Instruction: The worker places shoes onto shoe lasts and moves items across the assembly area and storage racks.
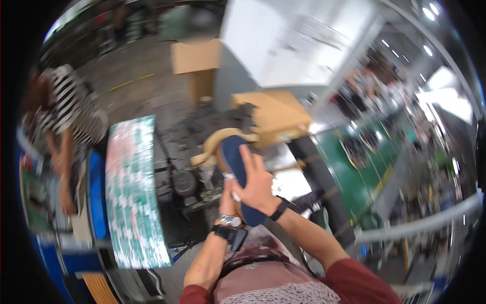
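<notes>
In front of my body I hold a long, dark blue shoe sole (pixel 235 154) that slants away from me, with a pale strip along its left edge. My right hand (pixel 259 186) lies over its right side, fingers stretched along the blue surface and thumb pointing left. Closed against the left side near the lower half is my left hand (pixel 228 201), its fingertips partly hidden. A tan curved band (pixel 217 139) sits just beyond the sole's far end; motion blur hides whether they touch.
A dark machine (pixel 185 180) stands ahead, with a cardboard box (pixel 278 114) behind it. To my left is a shiny green-and-white panel (pixel 134 197), beyond which a person in stripes (pixel 66 101) works. Shoes (pixel 353 151) rest on a green conveyor (pixel 349 187) at right.
</notes>
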The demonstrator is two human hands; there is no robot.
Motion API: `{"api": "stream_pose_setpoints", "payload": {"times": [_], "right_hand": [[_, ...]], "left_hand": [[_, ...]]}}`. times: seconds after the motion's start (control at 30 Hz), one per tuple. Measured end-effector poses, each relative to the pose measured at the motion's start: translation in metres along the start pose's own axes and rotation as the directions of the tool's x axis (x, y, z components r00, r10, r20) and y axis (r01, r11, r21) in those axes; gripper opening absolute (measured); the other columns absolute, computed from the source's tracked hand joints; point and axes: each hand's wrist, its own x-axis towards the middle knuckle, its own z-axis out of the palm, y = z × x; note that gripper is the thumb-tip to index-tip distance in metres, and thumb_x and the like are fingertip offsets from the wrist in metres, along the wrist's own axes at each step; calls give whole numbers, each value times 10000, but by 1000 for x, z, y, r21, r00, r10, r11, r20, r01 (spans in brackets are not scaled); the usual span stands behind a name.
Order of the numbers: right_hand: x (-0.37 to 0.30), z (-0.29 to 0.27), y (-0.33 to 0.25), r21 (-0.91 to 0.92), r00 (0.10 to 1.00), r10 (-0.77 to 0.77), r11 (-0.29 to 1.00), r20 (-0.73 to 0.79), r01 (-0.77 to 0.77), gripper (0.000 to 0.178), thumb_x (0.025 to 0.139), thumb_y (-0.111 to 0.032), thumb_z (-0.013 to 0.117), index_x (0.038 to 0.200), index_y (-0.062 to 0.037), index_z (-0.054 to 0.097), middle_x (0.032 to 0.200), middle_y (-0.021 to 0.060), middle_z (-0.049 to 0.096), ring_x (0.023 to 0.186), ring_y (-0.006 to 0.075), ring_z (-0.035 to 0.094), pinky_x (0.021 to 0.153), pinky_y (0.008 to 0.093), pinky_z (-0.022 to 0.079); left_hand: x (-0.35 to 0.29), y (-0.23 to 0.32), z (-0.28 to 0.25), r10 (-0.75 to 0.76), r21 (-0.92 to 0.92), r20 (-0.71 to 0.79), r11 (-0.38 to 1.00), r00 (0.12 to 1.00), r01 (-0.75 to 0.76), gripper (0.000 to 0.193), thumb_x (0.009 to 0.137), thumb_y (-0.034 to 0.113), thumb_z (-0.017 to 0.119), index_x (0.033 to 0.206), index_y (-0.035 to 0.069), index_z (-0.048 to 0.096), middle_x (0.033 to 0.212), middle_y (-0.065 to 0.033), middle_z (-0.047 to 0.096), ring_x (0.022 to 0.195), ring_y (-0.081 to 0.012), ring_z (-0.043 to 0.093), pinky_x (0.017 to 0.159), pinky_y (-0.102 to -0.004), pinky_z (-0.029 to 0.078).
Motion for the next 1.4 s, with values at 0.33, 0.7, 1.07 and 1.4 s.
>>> {"api": "stream_pose_setpoints", "payload": {"times": [0.33,0.7,1.07,1.4], "right_hand": [[-63,8,55,755,657,377,-244,652,-609,728,1075,-530,402,1592,-41,245,1319,193,609,1195,265,604,1031,382,475],[-41,49,43,615,823,-133,-601,552,-510,769,964,-557,596,1511,-64,375,1298,175,598,1013,310,689,908,423,568],[-235,-113,196,977,803,568,-6,180,-215,711,957,-291,728,1519,-6,398,1382,63,558,1217,135,544,1043,306,451],[-363,-55,237,178,474,726,621,-498,-764,476,722,-67,713,1190,-34,628,1338,140,565,1244,347,521,1004,467,434]], "left_hand": [[-127,85,-75,0,769,115,633,993,-89,645,726,169,906,1243,-80,611,1157,-107,695,1000,-200,656,928,-319,517],[-128,83,-149,90,993,73,-97,993,-65,325,735,6,799,1034,-12,674,931,-36,702,807,-132,605,750,-302,501],[102,-130,71,-9,638,613,-583,790,-503,340,792,268,801,945,-8,675,974,-192,619,945,-398,593,858,-463,482],[157,-299,138,-600,-16,60,-799,797,-601,680,839,676,635,1031,31,728,1147,-191,708,1008,-428,697,857,-510,558]]}}
